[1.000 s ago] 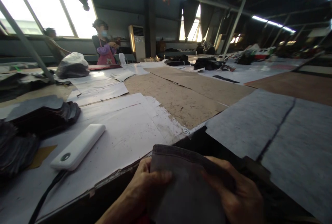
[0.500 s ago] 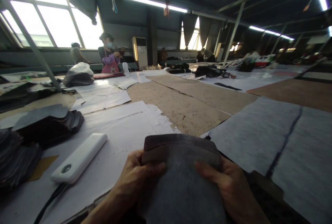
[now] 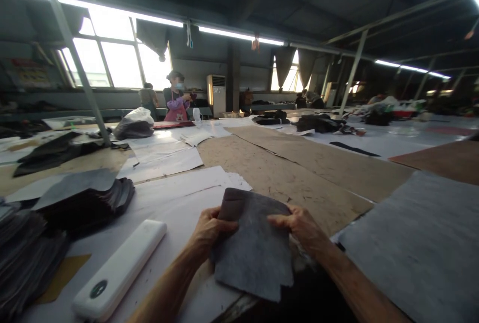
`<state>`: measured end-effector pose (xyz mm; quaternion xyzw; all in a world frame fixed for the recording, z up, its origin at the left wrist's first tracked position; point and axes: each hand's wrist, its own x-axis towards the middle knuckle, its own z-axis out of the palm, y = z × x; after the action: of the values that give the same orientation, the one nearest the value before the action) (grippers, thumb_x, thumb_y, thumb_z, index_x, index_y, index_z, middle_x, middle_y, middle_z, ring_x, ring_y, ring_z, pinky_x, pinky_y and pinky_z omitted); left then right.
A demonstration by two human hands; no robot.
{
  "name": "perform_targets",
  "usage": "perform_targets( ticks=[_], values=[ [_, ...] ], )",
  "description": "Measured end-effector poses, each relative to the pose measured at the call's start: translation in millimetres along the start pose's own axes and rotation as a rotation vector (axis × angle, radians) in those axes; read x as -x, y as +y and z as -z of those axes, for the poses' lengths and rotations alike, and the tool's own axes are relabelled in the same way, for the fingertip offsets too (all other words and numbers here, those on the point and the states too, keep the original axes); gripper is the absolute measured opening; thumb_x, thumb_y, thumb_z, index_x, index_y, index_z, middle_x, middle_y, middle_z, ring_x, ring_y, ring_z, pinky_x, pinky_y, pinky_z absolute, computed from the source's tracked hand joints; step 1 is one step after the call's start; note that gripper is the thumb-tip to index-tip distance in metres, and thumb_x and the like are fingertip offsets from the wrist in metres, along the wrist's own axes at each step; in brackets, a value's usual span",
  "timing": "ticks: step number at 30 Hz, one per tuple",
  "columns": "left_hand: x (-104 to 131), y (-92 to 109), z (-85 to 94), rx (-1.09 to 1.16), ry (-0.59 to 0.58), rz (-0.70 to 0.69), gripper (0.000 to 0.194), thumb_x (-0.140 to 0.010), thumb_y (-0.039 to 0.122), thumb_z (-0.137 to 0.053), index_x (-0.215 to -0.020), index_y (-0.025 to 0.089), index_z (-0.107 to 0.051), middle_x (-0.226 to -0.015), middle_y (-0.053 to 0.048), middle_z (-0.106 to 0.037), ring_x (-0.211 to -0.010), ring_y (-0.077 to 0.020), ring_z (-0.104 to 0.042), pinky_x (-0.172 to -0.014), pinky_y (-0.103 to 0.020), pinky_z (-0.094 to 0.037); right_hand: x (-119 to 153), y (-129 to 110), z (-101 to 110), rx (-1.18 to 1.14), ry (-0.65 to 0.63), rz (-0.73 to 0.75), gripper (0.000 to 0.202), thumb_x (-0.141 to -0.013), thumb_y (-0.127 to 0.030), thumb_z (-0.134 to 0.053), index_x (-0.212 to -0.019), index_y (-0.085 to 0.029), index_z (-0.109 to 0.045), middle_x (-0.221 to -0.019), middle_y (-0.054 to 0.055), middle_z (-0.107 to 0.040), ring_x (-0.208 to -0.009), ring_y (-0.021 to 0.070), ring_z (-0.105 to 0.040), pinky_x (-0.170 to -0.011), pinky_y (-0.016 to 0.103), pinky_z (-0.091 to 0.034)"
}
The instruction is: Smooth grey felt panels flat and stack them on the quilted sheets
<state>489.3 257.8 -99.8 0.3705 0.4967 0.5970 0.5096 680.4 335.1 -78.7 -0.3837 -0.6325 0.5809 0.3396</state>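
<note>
A stack of dark grey cut pieces (image 3: 254, 245) is held between my two hands at the near edge of the table. My left hand (image 3: 211, 228) grips its left side, thumb lying on top. On the right side, my right hand (image 3: 297, 225) grips it the same way; the fingers beneath are hidden. The stack's lower edge has a notch at the right corner. White paper lies under and left of the stack.
A white power bank (image 3: 121, 268) lies left of my hands, beside piles of dark pieces (image 3: 88, 195). Brown board (image 3: 277, 163) and a grey sheet (image 3: 419, 233) cover the table ahead and right. A person (image 3: 177, 101) stands across the table.
The stack has moved forward, away from my body, and its whole lower edge now shows. Both hands moved with it, still gripping. The view has tilted up and shifted left.
</note>
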Motion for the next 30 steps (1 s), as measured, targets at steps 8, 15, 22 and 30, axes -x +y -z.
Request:
perform_targets(
  ticks=[8,15,22,30],
  values=[
    [-8.4,-2.0,-4.4,-0.021,-0.045,-0.063,0.026,-0.055,0.011,-0.063,-0.080,0.012,-0.069,-0.063,0.002,-0.063,-0.057,-0.0131,-0.052,-0.055,-0.021,-0.038,-43.2,-57.8,-0.3,0.683,-0.291,0.204,0.020,-0.053,-0.018,-0.071,-0.073,-0.019,-0.069,-0.065,-0.002,-0.065,-0.064,0.0178,-0.059,-0.057,0.022,-0.042],
    [-13.7,-1.5,4.8,-0.052,0.046,-0.080,0.024,-0.055,0.017,-0.062,-0.078,0.014,-0.068,-0.063,0.002,-0.061,-0.060,-0.0129,-0.051,-0.058,-0.021,-0.039,-5.1,-20.2,-38.1,1.018,-0.042,0.623,0.033,-0.074,-0.014,-0.042,-0.094,-0.010,-0.068,-0.099,0.017,-0.064,-0.097,0.0302,-0.055,-0.086,0.043,-0.036],
    [-9.2,1.3,1.1,-0.051,-0.048,-0.065,0.011,-0.052,0.018,-0.070,-0.059,0.011,-0.065,-0.052,0.003,-0.056,-0.050,-0.0094,-0.045,-0.051,-0.019,-0.034,-32.7,-59.1,-15.4,0.936,-0.216,0.330,0.040,-0.059,-0.022,-0.064,-0.099,-0.022,-0.064,-0.084,0.000,-0.068,-0.076,0.0196,-0.063,-0.060,0.023,-0.046],
    [-7.3,0.7,0.9,0.066,-0.109,-0.029,0.024,-0.058,0.022,-0.068,-0.079,0.009,-0.068,-0.069,-0.004,-0.066,-0.059,-0.0157,-0.056,-0.057,-0.024,-0.043,-53.2,-68.4,-20.0,0.692,-0.418,0.035,0.016,-0.051,-0.020,-0.066,-0.067,-0.019,-0.069,-0.061,0.000,-0.065,-0.063,0.0217,-0.062,-0.057,0.026,-0.047]
  ],
)
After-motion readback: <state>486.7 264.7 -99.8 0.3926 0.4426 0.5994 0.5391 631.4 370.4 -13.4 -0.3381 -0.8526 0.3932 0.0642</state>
